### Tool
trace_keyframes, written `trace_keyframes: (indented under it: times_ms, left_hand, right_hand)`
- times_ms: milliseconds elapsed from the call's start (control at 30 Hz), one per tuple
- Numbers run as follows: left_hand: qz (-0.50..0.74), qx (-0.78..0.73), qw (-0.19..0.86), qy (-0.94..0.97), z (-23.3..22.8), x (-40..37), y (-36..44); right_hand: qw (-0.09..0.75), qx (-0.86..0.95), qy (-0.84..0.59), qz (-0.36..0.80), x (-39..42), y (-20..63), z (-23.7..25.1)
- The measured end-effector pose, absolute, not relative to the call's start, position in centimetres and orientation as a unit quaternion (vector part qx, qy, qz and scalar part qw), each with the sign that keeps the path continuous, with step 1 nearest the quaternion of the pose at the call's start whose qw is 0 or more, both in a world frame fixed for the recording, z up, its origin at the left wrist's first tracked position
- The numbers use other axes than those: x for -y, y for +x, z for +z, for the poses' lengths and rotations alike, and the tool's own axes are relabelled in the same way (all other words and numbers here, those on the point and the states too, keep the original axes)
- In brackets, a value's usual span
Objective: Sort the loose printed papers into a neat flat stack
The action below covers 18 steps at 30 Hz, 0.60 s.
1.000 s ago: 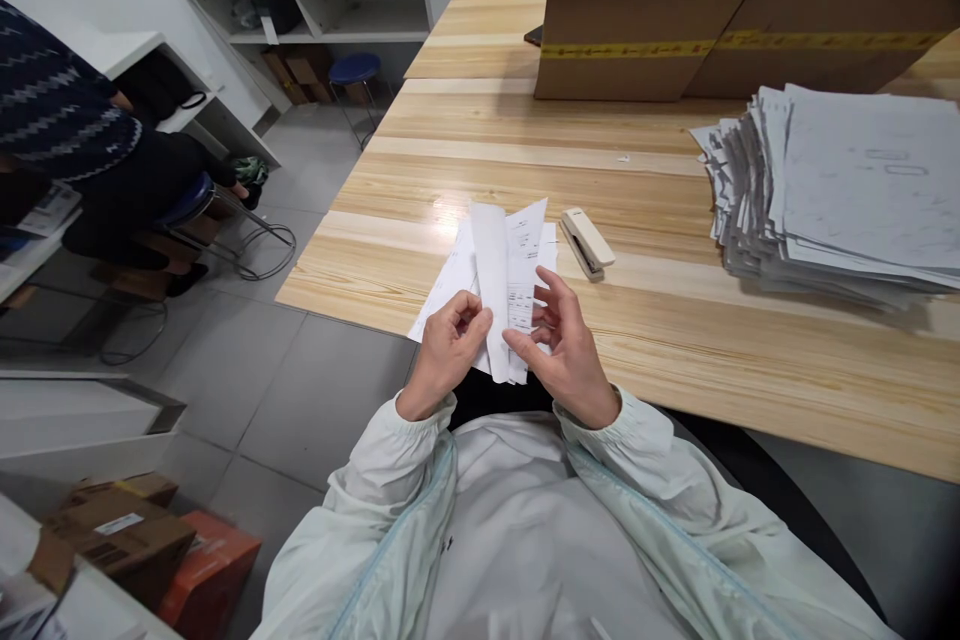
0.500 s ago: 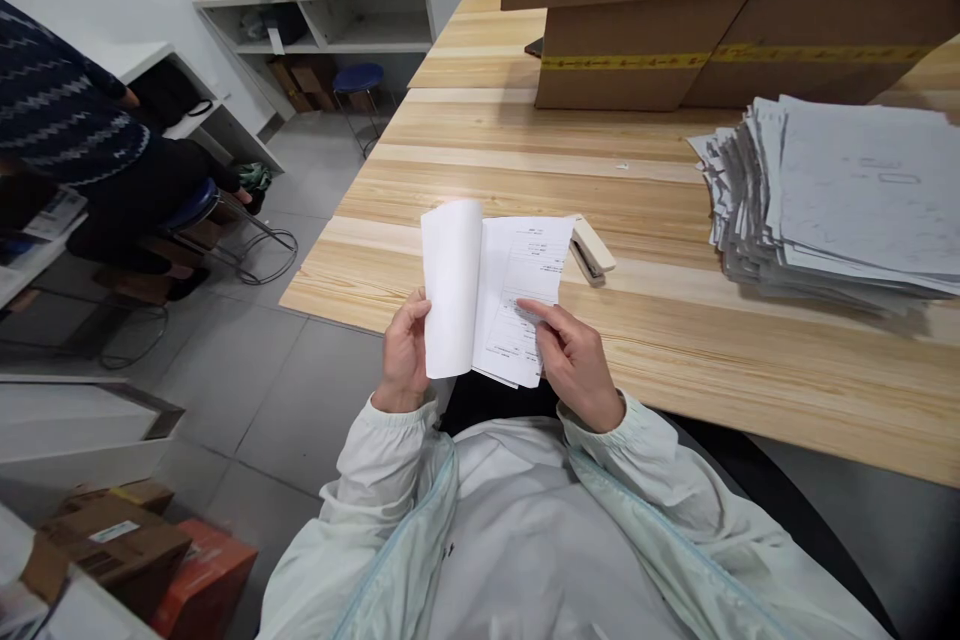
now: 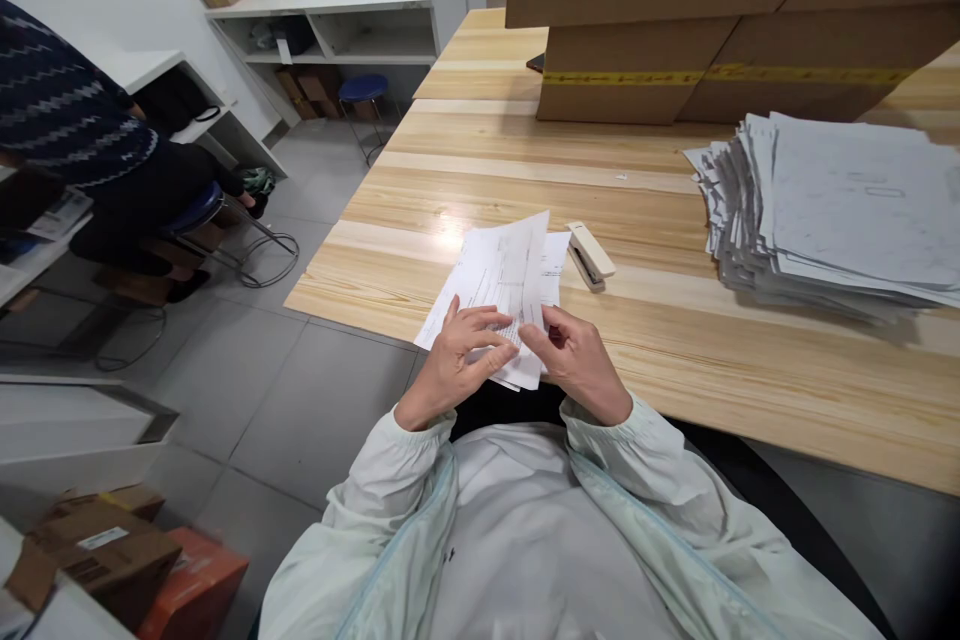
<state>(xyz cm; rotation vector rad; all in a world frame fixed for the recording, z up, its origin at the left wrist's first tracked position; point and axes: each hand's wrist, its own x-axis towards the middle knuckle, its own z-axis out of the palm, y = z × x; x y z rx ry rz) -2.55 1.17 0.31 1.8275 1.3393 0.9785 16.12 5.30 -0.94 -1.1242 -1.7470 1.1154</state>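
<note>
Several printed paper sheets (image 3: 491, 270) lie at the table's near edge, one of them lifted and slightly curved toward the right. My left hand (image 3: 459, 358) rests over the lower part of the sheets with its fingers spread. At the lower right edge of the papers, my right hand (image 3: 586, 360) is closed, thumb and fingers pinching the lifted sheet. A cream stapler (image 3: 591, 255) lies just beyond my right hand, beside the papers.
A tall uneven stack of papers (image 3: 855, 210) stands on the right of the wooden table (image 3: 420, 180). Large cardboard boxes (image 3: 622, 70) are piled behind it. On the left, a person (image 3: 67, 110) sits on a stool; cartons (image 3: 105, 550) lie on the lower left.
My left hand has let go of the left edge and moved right, over the papers. The folded-back pages now lie open to the left, and my right hand has gone from pointing to pinching a sheet.
</note>
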Motion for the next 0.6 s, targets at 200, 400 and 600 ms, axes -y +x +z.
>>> trace_keyframes:
  times_ms: [200,400,600]
  left_hand:
    - [0.616,-0.537,0.345,0.461,-0.5,-1.1,-3.5]
    - [0.701,-0.434,0.48,0.301,1.2,0.2,-5.5]
    - [0.585,-0.426,0.66,0.203,0.6,1.5,-4.1]
  right_hand:
    - [0.506,0.663,-0.403,0.377,-4.6,16.3,-1.6]
    - [0.502,0.617,-0.336,0.504,-3.6,18.5,0.6]
    - [0.428,0.67,-0.307,0.524,-3.4,19.1,0.9]
